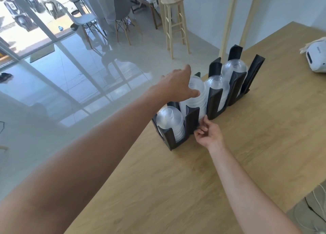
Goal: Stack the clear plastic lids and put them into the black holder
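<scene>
From the head view, the black holder [212, 108] stands on the wooden table [247, 145] close to its far-left edge, with the tiled floor dropping away just beyond it. It has four slots in a row, and each carries a stack of clear plastic lids. The left hand [178, 85] reaches over the second stack of lids [195, 99], fingers spread and fairly straight, the palm and thumb lying against its domed top; this looks like pressing the stack down so it seats in its slot. The right hand [208, 133] sits low at the near side of the same slot, fingers curled with the tips at the lower rims of the lids and the holder's front wall; whether it actually pinches a lid or only steadies the stack I cannot tell. The nearest stack [169, 122] and the two farther stacks [217, 85] [233, 67] rest untouched. Room is tight to the left, where a hard push could shift the holder toward the edge; to the right the tabletop is open out to a white device [315, 57] at the far corner. The task seems nearly done.
</scene>
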